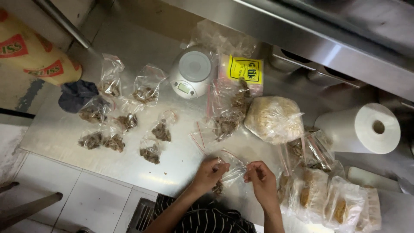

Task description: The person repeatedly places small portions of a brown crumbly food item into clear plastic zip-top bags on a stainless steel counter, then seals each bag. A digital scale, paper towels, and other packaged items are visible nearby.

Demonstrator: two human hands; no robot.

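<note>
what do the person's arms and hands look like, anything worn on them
Both hands, left and right, are bare: no gloves, rings or watch visible. The forearms are uncovered, with no sleeves reaching them. A black garment with thin white stripes shows at the body between the arms.

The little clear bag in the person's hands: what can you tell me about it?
The clear bag is thin, crinkled see-through plastic with a red strip along its mouth. The left hand and the right hand pinch it from either side, just above the steel table. A small brown clump hangs at its lower end. Whether it is sealed cannot be told.
</note>
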